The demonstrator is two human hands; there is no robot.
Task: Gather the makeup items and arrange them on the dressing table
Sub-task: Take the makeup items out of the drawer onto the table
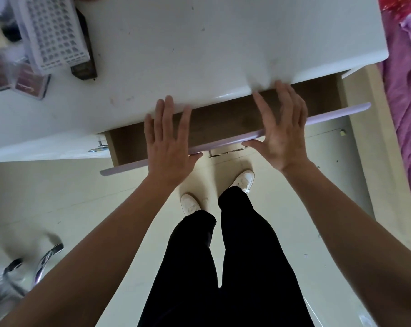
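Note:
The white dressing table (pixel 199 48) fills the upper half of the head view. Its drawer (pixel 223 123) with a lilac front (pixel 336 114) is pulled partly out, and what shows of its brown inside holds nothing. My left hand (pixel 169 147) lies with straight, spread fingers over the drawer front's left part. My right hand (pixel 282 131) does the same further right, its thumb on the lilac edge. Makeup items sit at the table's far left: a white perforated case (pixel 53 31), a dark box (pixel 84 67) and a clear-cased maroon palette (pixel 29 86).
A bed with pink bedding (pixel 407 102) stands to the right of the table. A chair with chrome legs (pixel 44 260) is at the lower left, blurred. My legs and white shoes (pixel 190 204) stand on the pale tiled floor below the drawer.

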